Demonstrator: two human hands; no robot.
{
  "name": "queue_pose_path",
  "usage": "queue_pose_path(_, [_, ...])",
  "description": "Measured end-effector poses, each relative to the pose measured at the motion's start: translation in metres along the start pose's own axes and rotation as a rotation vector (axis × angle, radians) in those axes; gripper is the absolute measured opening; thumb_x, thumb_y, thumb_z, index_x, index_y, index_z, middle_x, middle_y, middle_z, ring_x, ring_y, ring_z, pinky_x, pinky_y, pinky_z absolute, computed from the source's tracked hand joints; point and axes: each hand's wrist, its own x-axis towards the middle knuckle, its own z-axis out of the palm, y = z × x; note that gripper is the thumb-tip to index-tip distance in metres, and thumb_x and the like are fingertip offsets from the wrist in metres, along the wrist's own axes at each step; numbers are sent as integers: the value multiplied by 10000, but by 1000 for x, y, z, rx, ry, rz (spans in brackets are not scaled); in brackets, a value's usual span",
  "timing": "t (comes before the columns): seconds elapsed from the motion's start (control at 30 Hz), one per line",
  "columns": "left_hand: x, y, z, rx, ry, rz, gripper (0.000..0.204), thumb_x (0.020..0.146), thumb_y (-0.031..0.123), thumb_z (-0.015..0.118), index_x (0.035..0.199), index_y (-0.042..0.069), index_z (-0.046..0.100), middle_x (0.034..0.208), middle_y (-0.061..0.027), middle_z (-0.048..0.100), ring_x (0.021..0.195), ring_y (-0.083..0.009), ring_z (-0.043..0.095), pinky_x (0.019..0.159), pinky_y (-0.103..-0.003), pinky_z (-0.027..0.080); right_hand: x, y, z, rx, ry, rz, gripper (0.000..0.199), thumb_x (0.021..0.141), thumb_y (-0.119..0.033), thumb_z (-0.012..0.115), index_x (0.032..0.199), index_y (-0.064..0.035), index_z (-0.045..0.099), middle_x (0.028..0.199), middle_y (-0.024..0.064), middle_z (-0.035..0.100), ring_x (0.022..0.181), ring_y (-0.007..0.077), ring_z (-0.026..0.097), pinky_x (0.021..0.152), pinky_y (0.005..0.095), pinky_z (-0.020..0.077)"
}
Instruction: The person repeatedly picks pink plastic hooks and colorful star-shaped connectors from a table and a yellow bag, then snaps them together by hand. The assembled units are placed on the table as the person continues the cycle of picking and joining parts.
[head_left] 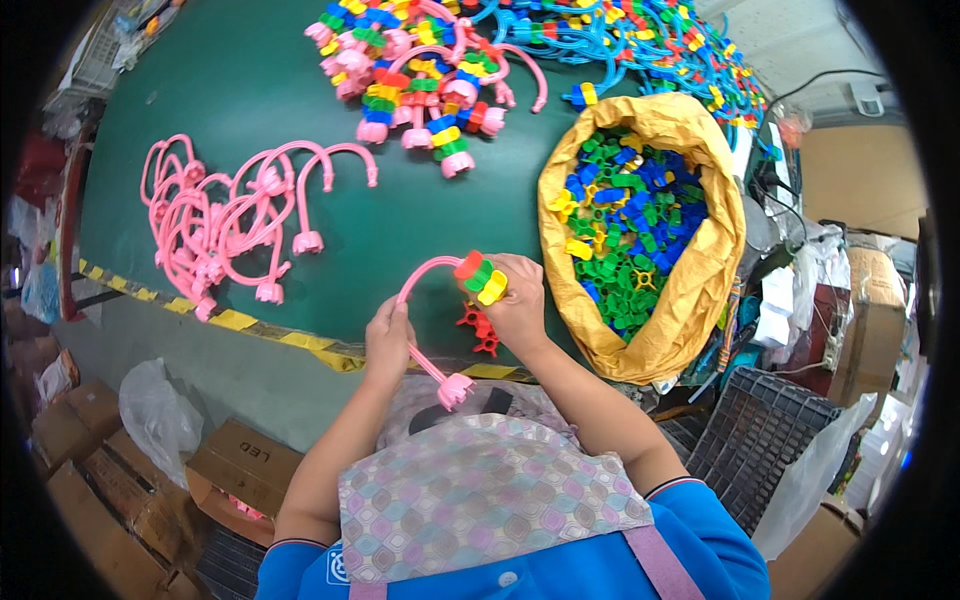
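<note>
My left hand (387,338) is closed around a pink curved plastic tube (427,364). The tube's lower end, a pink flower-shaped cup (456,389), hangs over my apron. At the tube's upper end sit a red, a green and a yellow plastic piece (479,276), stacked side by side. My right hand (519,305) grips this end by the yellow piece; its fingertips are partly hidden. Loose red plastic pieces (484,338) lie by the table edge, just left of my right wrist.
Bare pink tubes (225,225) lie piled at left on the green table (240,90). Pink tubes with coloured pieces (425,85) and blue ones (640,45) are heaped at the back. A yellow sack (725,235) of loose pieces stands at right; cardboard boxes (240,465) are below left.
</note>
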Motion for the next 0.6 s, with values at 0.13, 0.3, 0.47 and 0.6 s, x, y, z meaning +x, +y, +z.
queue_pose_path(0.13, [-12, 22, 19, 290, 30, 274, 378, 1059, 254, 474, 1307, -14, 574, 594, -12, 517, 520, -98, 516, 500, -289, 426, 2, -2, -9, 5, -2, 136, 266, 798, -235, 814, 968, -51, 725, 1001, 88, 718, 930, 264, 655, 840, 396, 450])
queue_pose_path(0.3, [-5, 36, 35, 178, -174, 314, 383, 1066, 247, 467, 1334, -11, 557, 609, -17, 541, 497, -116, 505, 486, -274, 404, -3, -7, -23, 1195, -39, 1110, 421, 979, -397, 654, 1184, -30, 628, 1089, 57, 681, 963, 134, 647, 837, 298, 503])
queue_pose_path(0.47, [-1, 33, 46, -456, -422, -337, 334, 1074, 267, 443, 1234, -5, 553, 556, 23, 379, 438, -88, 347, 411, -258, 283, -6, 18, -57, 217, -221, 284, 599, 876, -392, 750, 1317, -32, 565, 1181, 124, 651, 1081, 279, 625, 940, 385, 476])
queue_pose_path(0.6, [7, 22, 44, -515, -316, -288, 333, 1073, 278, 451, 1235, 2, 542, 553, 33, 371, 414, -66, 305, 368, -240, 221, -2, 67, -93, -341, 18, 120, 304, 820, -202, 792, 1043, -23, 688, 1007, 146, 679, 973, 334, 619, 870, 428, 492])
